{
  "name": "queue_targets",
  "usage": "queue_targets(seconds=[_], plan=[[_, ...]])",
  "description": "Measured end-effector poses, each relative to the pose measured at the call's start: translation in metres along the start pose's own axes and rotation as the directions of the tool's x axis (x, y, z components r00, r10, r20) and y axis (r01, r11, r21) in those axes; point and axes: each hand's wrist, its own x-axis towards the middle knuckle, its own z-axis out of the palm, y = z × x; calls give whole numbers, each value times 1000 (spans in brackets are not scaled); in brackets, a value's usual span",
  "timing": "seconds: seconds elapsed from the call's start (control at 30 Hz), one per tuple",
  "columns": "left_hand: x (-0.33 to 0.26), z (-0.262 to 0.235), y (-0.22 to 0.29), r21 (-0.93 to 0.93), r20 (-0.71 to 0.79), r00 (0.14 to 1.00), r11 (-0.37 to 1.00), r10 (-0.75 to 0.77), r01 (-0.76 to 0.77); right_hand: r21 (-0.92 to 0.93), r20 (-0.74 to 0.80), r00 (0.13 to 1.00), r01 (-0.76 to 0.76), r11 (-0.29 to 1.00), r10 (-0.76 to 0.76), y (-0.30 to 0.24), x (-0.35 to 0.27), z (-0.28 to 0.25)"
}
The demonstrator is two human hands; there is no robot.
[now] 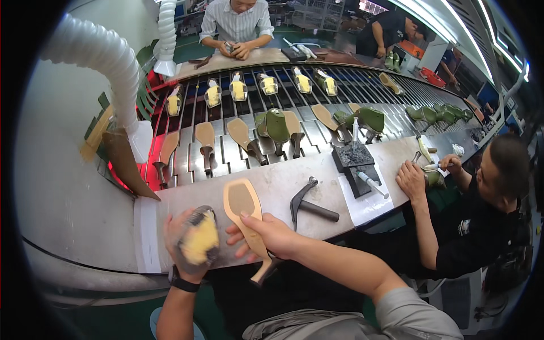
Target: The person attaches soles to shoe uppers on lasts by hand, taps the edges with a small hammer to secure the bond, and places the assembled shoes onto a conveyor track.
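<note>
- The left hand point(190, 241) is closed around a shoe last point(199, 241) with a yellow top, held just above the near edge of the grey workbench point(272, 190); keeping that grip firm and the last level seems wise, since any roll would throw off the alignment.
- The right hand point(266, 232) pinches a tan high-heel sole unit point(245, 212), thumb on top and fingers curled beneath, its toe pointing away over the bench and its heel hanging past the edge.
- Sole and last sit just beside each other, apparently not yet joined; matching toe to toe first looks safest.
- A hammer point(309, 204) lies near the right hand, clear of both.
- The slatted conveyor point(226, 153) behind carries more soles.
</note>
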Motion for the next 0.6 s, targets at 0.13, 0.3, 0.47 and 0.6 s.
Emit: queue_targets(seconds=[0.13,0.3,0.47,0.6], plan=[[7,-47,-11,-655,134,806,559,-576,508,98,-204,941,295,951,-271,20,48,-31],[-31,-15,-34,-842,297,662,138,-688,522,-202,-341,897,223,954,-282,-2,32,-62],[-15,-5,-9,-821,287,562,103,-776,561,-834,-426,631,4,552,-648,-22,34,-56],[-21,-7,-5,-785,228,588,211,-776,582,-830,-420,518,112,546,-745,16,4,-65]])
